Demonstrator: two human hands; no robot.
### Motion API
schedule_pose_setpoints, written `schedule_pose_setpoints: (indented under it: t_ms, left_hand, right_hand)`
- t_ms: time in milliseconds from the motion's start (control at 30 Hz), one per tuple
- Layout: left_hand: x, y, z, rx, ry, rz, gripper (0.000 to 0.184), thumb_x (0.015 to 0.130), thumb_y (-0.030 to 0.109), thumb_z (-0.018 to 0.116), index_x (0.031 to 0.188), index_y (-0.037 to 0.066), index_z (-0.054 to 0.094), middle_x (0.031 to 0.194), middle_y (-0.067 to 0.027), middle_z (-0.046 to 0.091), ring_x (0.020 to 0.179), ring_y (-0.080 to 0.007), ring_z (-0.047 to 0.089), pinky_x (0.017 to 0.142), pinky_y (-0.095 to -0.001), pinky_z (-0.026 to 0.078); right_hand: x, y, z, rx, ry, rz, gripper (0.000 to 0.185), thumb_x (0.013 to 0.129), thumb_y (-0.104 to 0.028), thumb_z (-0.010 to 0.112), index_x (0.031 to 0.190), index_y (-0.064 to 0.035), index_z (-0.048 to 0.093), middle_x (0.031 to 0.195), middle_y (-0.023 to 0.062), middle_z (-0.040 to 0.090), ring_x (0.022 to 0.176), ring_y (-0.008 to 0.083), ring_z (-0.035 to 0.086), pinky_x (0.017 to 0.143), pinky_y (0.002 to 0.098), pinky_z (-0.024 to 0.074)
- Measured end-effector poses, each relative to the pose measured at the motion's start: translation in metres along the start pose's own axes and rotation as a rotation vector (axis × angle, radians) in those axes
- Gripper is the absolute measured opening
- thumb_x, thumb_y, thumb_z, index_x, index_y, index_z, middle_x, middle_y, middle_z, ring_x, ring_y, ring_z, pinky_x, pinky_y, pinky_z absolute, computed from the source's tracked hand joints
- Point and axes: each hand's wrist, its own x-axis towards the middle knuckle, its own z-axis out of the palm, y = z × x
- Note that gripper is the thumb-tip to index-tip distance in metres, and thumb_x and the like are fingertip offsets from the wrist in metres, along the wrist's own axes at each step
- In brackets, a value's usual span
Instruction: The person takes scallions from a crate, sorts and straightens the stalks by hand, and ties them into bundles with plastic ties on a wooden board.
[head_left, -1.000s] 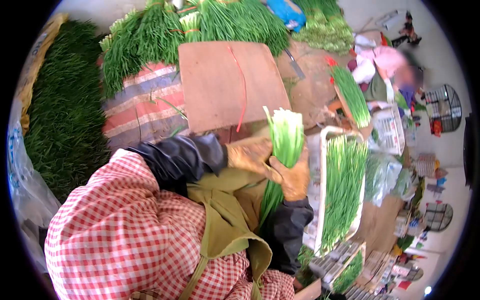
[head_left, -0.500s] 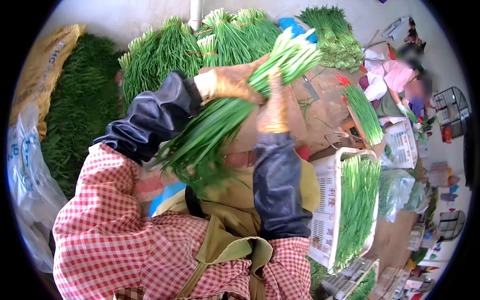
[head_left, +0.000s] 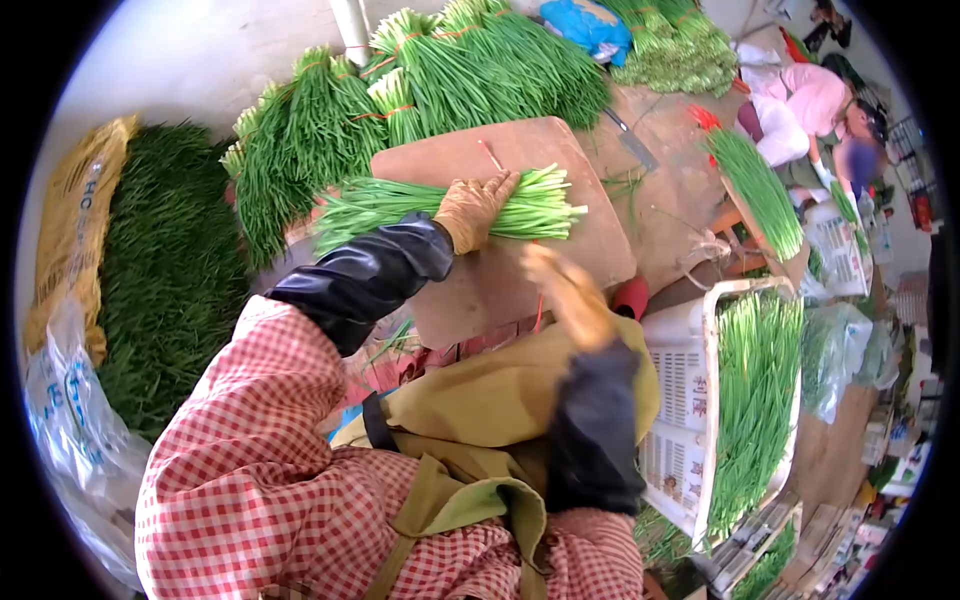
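A bunch of Chinese chives (head_left: 545, 205) lies across a brown board (head_left: 590, 240), its pale cut ends to the right and its green leaves to the left. My left hand (head_left: 474, 212), in a tan glove, presses down on the bunch with its fingers over the stalks. A thin red tie (head_left: 489, 153) runs beneath the chives, with one end showing above and another part below. Close to that lower part is my gloved right hand (head_left: 572, 298), slightly blurred, its fingers stretched out and apart from the bunch.
Tied chive bundles (head_left: 500, 60) are heaped behind the board. A knife (head_left: 632, 140) lies to the right. A white crate (head_left: 712, 400) of chives stands at my right, loose greens (head_left: 170, 270) at my left. Another person (head_left: 810, 100) sits at the far right.
The chives have come down from mid-air onto the board. My left hand now holds them flat there; my right hand has let go and moved down towards me.
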Motion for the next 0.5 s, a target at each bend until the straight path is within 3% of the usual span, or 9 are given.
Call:
schedule_pose_setpoints:
  t_ms: [33, 100, 200, 267, 300, 333, 400, 467, 500]
  left_hand:
    - [-0.001, -0.002, 0.003, -0.041, -0.001, 0.009, 0.099, 0.067, 0.019, 0.067, 0.148, 0.006, 0.012, 0.144, -0.0150, 0.037, 0.110, -0.0307, 0.055, 0.092, -0.0391, 0.043]
    - [-0.003, -0.007, -0.001, -0.097, -0.011, 0.045, 0.098, 0.067, 0.018, 0.067, 0.148, 0.006, 0.012, 0.145, -0.0151, 0.035, 0.112, -0.0307, 0.054, 0.094, -0.0386, 0.043]
    - [-0.005, -0.001, -0.003, -0.014, -0.034, 0.019, 0.096, 0.065, 0.018, 0.065, 0.147, 0.005, 0.018, 0.139, -0.0184, 0.041, 0.107, -0.0310, 0.056, 0.089, -0.0392, 0.045]
    - [-0.008, -0.011, 0.027, -0.078, 0.198, 0.136, 0.092, 0.064, 0.016, 0.064, 0.144, 0.000, 0.023, 0.131, -0.0201, 0.048, 0.102, -0.0309, 0.058, 0.085, -0.0422, 0.046]
    - [-0.010, -0.023, 0.038, -0.188, 0.451, 0.295, 0.085, 0.063, 0.015, 0.062, 0.140, -0.002, 0.032, 0.123, -0.0223, 0.054, 0.095, -0.0331, 0.059, 0.080, -0.0435, 0.047]
    - [-0.009, -0.016, 0.025, -0.168, 0.205, 0.106, 0.079, 0.063, 0.016, 0.063, 0.136, 0.000, 0.038, 0.116, -0.0221, 0.058, 0.093, -0.0349, 0.059, 0.080, -0.0438, 0.047]
    - [-0.002, -0.027, 0.042, -0.314, 0.427, 0.164, 0.079, 0.066, 0.018, 0.066, 0.138, 0.005, 0.037, 0.110, -0.0214, 0.060, 0.099, -0.0372, 0.058, 0.086, -0.0431, 0.046]
    - [-0.001, -0.027, 0.037, -0.343, 0.201, 0.029, 0.083, 0.067, 0.017, 0.066, 0.141, 0.004, 0.031, 0.113, -0.0222, 0.058, 0.103, -0.0375, 0.057, 0.088, -0.0425, 0.045]
    - [-0.003, -0.025, 0.037, -0.313, 0.205, 0.059, 0.086, 0.067, 0.019, 0.066, 0.142, 0.004, 0.028, 0.114, -0.0228, 0.058, 0.104, -0.0380, 0.056, 0.089, -0.0428, 0.045]
  right_hand:
    - [-0.038, -0.008, -0.016, 0.020, 0.063, -0.173, 0.051, 0.095, -0.035, 0.049, 0.128, 0.0032, 0.049, 0.122, 0.0135, 0.057, 0.110, 0.0203, 0.055, 0.095, 0.0327, 0.0400]
    - [-0.105, -0.027, -0.043, -0.111, 0.404, -0.055, 0.054, 0.095, -0.038, 0.048, 0.126, 0.0052, 0.051, 0.116, 0.0154, 0.061, 0.104, 0.0218, 0.059, 0.091, 0.0316, 0.0431]
    - [-0.216, 0.056, -0.098, 0.268, 0.871, 0.033, 0.052, 0.092, -0.040, 0.051, 0.125, 0.0013, 0.050, 0.102, 0.0119, 0.064, 0.091, 0.0183, 0.060, 0.078, 0.0284, 0.0487]
    - [-0.287, 0.116, -0.100, 0.434, 1.221, 0.284, 0.044, 0.092, -0.036, 0.050, 0.121, -0.0034, 0.054, 0.099, 0.0099, 0.065, 0.080, 0.0175, 0.058, 0.072, 0.0281, 0.0471]
    - [-0.341, 0.191, -0.105, 0.537, 1.263, 0.293, 0.039, 0.091, -0.034, 0.051, 0.117, -0.0055, 0.056, 0.098, 0.0087, 0.065, 0.076, 0.0180, 0.057, 0.068, 0.0286, 0.0456]
    - [-0.385, 0.231, -0.091, 0.637, 1.119, 0.302, 0.035, 0.090, -0.034, 0.052, 0.113, -0.0078, 0.058, 0.097, 0.0088, 0.065, 0.077, 0.0190, 0.059, 0.067, 0.0291, 0.0456]
    - [-0.437, 0.312, -0.049, 0.742, 1.052, 0.493, 0.035, 0.091, -0.035, 0.050, 0.112, -0.0079, 0.058, 0.097, 0.0082, 0.066, 0.085, 0.0223, 0.063, 0.074, 0.0315, 0.0493]
    - [-0.417, 0.298, 0.000, 0.601, 1.069, 0.802, 0.038, 0.093, -0.032, 0.041, 0.114, -0.0061, 0.058, 0.108, 0.0099, 0.066, 0.096, 0.0261, 0.063, 0.082, 0.0391, 0.0494]
    - [-0.427, 0.343, 0.004, -0.001, 0.798, 0.710, 0.036, 0.090, -0.030, 0.045, 0.114, -0.0061, 0.059, 0.106, 0.0168, 0.064, 0.095, 0.0325, 0.061, 0.081, 0.0403, 0.0480]
